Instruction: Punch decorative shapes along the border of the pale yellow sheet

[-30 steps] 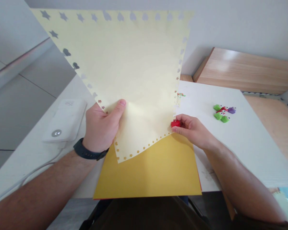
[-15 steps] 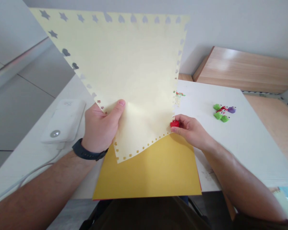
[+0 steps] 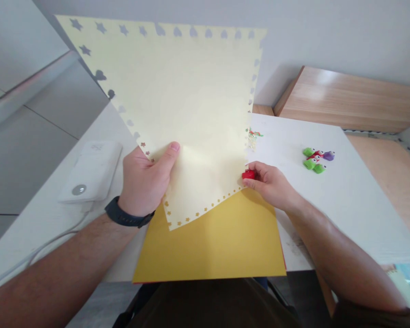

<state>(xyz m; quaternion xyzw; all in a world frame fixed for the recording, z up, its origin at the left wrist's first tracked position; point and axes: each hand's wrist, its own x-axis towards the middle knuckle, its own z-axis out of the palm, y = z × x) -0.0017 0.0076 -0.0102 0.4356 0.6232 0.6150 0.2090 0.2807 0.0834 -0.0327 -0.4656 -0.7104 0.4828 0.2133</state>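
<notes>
A pale yellow sheet of paper (image 3: 191, 91) stands raised and tilted in front of me, its edges lined with punched stars, hearts and small flowers. My left hand (image 3: 146, 175) is closed on its left edge, thumb on the near face and fingers behind. At the sheet's lower right edge, my right hand (image 3: 269, 183) pinches a small red craft punch (image 3: 248, 175), which sits at the paper's border. Below the sheet lies yellow paper or card (image 3: 212, 250), with a thin red edge showing under it.
Several green, red and purple punches with eyes (image 3: 317, 159) lie on the white table (image 3: 348, 205) at right. Small coloured paper bits (image 3: 254, 136) are behind the sheet. A white device (image 3: 92, 171) with a cable lies at left. Wooden boards (image 3: 345, 98) stand at the back right.
The sheet's upper left corner has shifted slightly right and down. Both hands keep their holds, and the red punch stays at nearly the same spot on the edge.
</notes>
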